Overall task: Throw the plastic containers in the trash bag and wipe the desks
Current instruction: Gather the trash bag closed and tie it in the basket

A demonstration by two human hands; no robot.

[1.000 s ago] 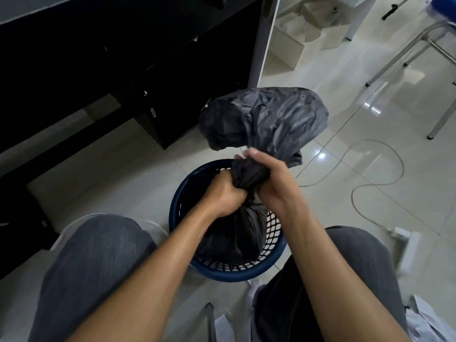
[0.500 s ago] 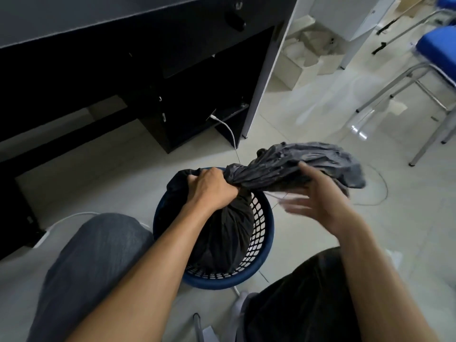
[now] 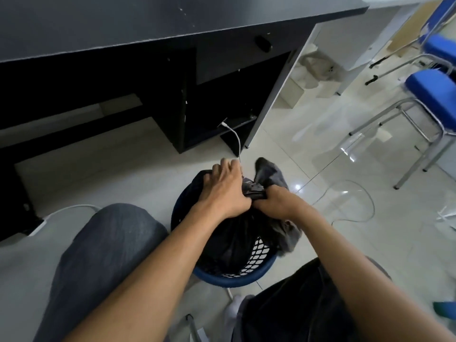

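Right hand (image 3: 274,202) back on trash bag (image 3: 234,240) neck, gripping; left hand (image 3: 225,191) grips bag over basket (image 3: 234,280)

The trash bag (image 3: 237,240) fills the basket (image 3: 234,278), with the left hand (image 3: 224,191) and right hand (image 3: 276,204) gripping its neck, boxed in by the left knee (image 3: 111,243) and right knee (image 3: 296,307). Open floor (image 3: 123,174) lies ahead up to the black table (image 3: 148,21); a white cable (image 3: 235,138) hangs there. Blue chairs (image 3: 434,95) stand well apart to the right
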